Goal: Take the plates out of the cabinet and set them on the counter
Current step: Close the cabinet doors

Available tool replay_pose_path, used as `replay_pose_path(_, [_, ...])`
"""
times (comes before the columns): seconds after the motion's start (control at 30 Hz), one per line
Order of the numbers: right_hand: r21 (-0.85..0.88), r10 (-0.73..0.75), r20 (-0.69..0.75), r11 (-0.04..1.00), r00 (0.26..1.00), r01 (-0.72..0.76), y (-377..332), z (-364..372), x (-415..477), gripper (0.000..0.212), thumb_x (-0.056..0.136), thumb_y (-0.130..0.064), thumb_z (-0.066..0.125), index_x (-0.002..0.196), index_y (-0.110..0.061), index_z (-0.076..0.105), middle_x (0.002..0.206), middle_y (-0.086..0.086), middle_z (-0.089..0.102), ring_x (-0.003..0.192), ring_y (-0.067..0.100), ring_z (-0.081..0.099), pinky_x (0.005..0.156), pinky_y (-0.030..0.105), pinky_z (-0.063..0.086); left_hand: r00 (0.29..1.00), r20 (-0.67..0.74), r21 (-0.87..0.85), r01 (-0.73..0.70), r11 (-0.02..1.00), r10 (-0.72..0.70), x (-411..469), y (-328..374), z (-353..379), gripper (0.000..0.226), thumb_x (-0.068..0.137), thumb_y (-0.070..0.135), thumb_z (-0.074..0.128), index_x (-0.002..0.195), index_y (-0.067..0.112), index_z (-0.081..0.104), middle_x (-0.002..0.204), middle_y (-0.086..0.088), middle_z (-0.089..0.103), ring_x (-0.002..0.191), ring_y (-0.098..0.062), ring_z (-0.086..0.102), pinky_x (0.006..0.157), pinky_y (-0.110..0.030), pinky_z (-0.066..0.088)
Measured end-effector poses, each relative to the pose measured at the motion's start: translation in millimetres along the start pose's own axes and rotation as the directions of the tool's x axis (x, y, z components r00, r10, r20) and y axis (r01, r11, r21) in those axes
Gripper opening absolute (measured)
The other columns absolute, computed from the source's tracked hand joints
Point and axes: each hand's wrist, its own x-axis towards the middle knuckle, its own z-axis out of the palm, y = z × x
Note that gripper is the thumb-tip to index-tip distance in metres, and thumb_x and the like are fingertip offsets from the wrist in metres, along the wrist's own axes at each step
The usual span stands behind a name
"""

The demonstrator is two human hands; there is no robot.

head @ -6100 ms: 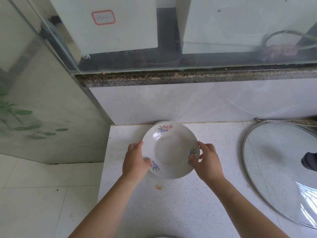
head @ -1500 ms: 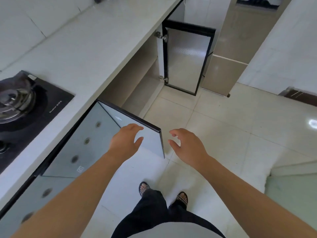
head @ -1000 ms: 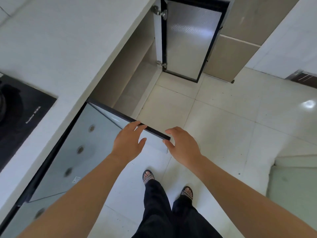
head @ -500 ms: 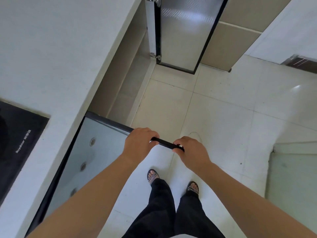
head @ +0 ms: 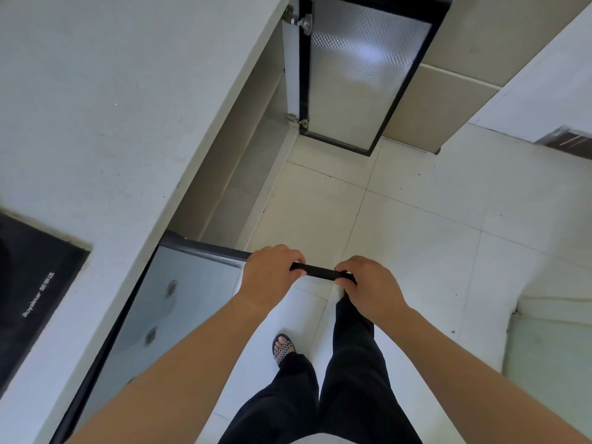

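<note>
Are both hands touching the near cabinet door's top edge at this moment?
Touching. The head view shows the left hand and the right hand with fingers curled over the cabinet door at its black top edge, with no gap.

— Where can you reach in?
— Through the cabinet (head: 237, 174) mouth, between the near door (head: 192, 299) and the far door (head: 358, 75), both swung out.
— What's in your way?
— The table (head: 128, 107) overhangs the mouth. The near door, its top edge held in your left grip (head: 272, 274) and right grip (head: 368, 283), walls off the near side. The floor (head: 432, 235) to your right gives room.
</note>
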Motion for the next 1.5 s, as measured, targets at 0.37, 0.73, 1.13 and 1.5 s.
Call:
replay_pose_path(0.37, [0.012,-0.234,0.031,0.972,0.972,0.234,27,-66,123,0.021,0.09,-0.024,0.057,0.106,-0.014,0.064,0.101,0.001,0.064,0.097,0.019,0.055,0.08,0.027,0.044,0.944,-0.096,-0.106,0.305,0.946,-0.315,84,17,-25,0.018,0.091,0.036,0.053,0.105,0.028,0.062,0.1,0.005,0.064,0.089,-0.015,0.056,0.068,-0.024,0.042])
replay_pose_path(0.73, [-0.038,-0.445,0.06,0.893,0.893,0.448,10,-98,223,0.025,0.092,-0.023,0.055,0.112,-0.011,0.061,0.105,0.004,0.063,0.097,0.02,0.054,0.081,0.025,0.044,0.836,-0.212,-0.22,0.464,0.858,-0.506,141,10,-54,0.02,0.092,0.032,0.053,0.109,0.026,0.062,0.104,0.005,0.063,0.089,-0.015,0.056,0.069,-0.025,0.043])
replay_pose_path(1.13, [-0.122,-0.546,-0.029,0.833,0.837,0.539,-13,-104,284,0.022,0.089,-0.022,0.059,0.107,-0.011,0.064,0.104,0.003,0.063,0.095,0.019,0.057,0.081,0.02,0.042,0.784,-0.401,-0.237,0.41,0.881,-0.473,161,-26,-65,0.024,0.093,0.021,0.052,0.115,0.026,0.062,0.111,0.006,0.061,0.097,-0.018,0.056,0.07,-0.032,0.05])
replay_pose_path(1.5, [-0.13,-0.782,-0.121,0.623,0.611,0.772,-13,-91,355,0.027,0.085,-0.021,0.062,0.108,-0.008,0.065,0.108,0.006,0.064,0.099,0.022,0.059,0.085,0.022,0.042,0.608,-0.653,-0.142,0.488,0.861,-0.452,186,-35,-48,0.033,0.078,0.01,0.072,0.11,0.011,0.066,0.106,-0.007,0.066,0.089,-0.028,0.064,0.066,-0.036,0.054])
